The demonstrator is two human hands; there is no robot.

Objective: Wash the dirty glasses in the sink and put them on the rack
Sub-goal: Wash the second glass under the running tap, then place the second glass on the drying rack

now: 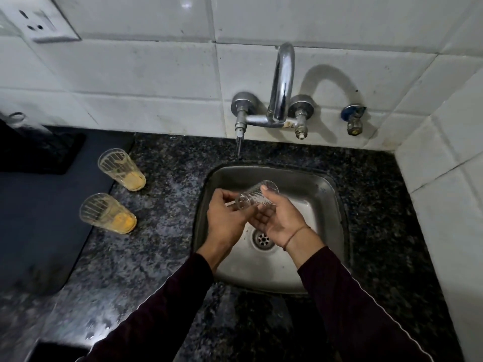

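Glass (257, 195) tipped sideways over the sink (330, 205), right hand (281, 222) curled around it, left hand (226, 218) pinching its base. Two dirty glasses (121, 169) (107, 213) with yellow dregs stand left on the counter (167, 257) beside a dark mat (39, 218). Tap (282, 82) above. No readable writing.

One head view only, wide-angle, looking forward and steeply down, close over the sink (329, 194). The tiled wall and tap (282, 82) fill the top of frame, the dark surface (162, 257) spreads left, and both sleeves enter from the bottom edge.
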